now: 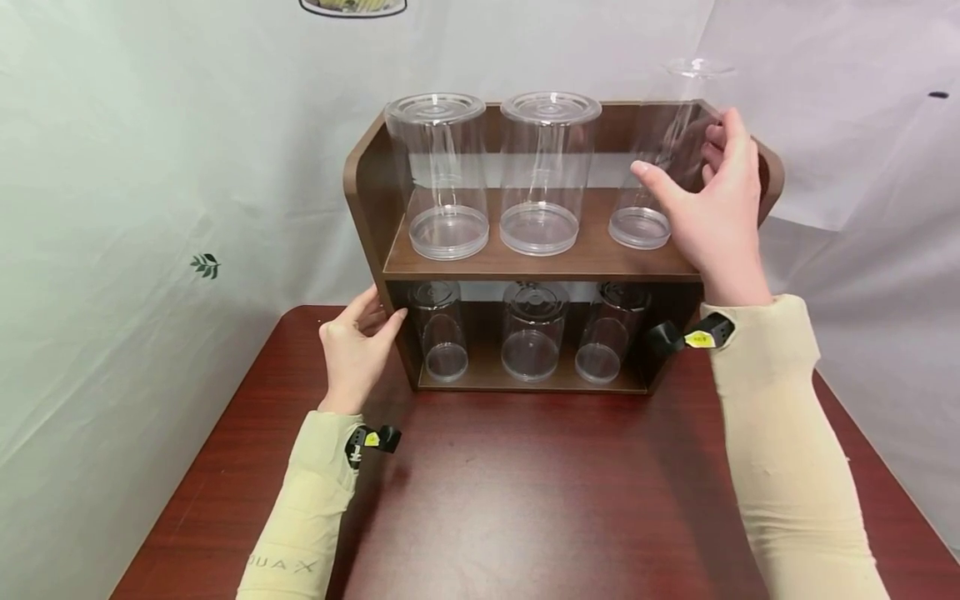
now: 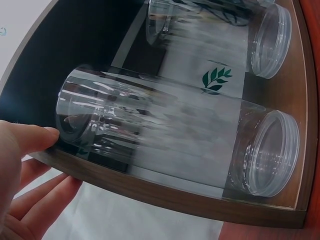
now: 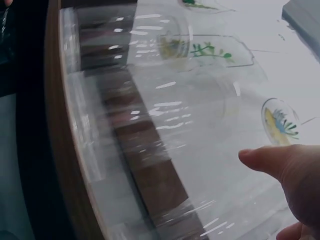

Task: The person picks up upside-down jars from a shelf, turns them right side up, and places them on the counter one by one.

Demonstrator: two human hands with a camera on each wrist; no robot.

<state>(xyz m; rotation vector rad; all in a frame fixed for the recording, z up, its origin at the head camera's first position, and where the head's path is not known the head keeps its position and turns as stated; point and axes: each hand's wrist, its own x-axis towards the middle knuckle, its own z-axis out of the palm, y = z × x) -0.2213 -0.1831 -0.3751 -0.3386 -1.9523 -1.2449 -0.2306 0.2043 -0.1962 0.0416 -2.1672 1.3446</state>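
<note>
A brown two-tier wooden shelf [image 1: 525, 268] holds clear cylindrical jars. On its upper tier stand a left jar [image 1: 446, 183], a middle jar [image 1: 545, 183] and a taller, narrower right jar [image 1: 647, 218]. My right hand [image 1: 716, 212] is around that right jar, thumb on its left and fingers at its far right side. Blur in the right wrist view hides the exact contact. My left hand [image 1: 356, 350] grips the shelf's left side panel, thumb on the inner side and fingers outside. Beside that thumb stands a lower-tier jar [image 2: 170, 130].
The lower tier also carries a middle jar [image 1: 531, 354] and a right jar [image 1: 600, 358]. Below the shelf is a dark red table [image 1: 525, 500]. A pale sheet [image 1: 187, 167] with printed motifs hangs behind and at both sides.
</note>
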